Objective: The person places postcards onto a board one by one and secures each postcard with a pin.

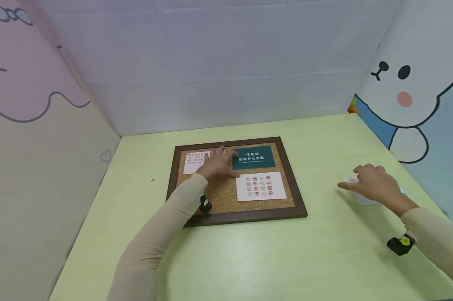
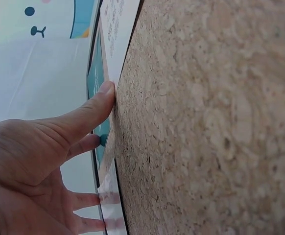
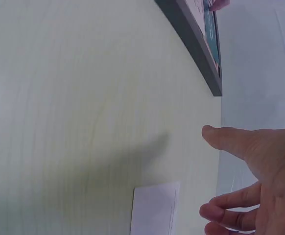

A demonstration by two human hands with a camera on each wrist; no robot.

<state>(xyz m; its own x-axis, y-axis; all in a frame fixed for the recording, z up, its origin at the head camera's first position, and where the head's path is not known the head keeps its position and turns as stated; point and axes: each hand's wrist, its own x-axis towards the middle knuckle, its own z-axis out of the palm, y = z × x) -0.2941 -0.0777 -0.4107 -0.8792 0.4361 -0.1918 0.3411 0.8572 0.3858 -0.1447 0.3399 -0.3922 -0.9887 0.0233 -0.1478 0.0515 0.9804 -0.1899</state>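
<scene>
The board lies mid-table with its raised frame the only ridge. In front of the board the table is bare; left of it only a small bead. Right of the board a white card lies flat. Walls close behind the board and at both sides.

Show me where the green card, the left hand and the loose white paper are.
green card [image 1: 254, 157], head view, middle of its face
left hand [image 1: 216, 165], head view, back of hand
loose white paper [image 3: 154, 208], right wrist view, centre of sheet

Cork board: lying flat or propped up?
Flat. The cork board lies frame-down on the green table, all four frame edges on it; the left hand presses its cards.
</scene>
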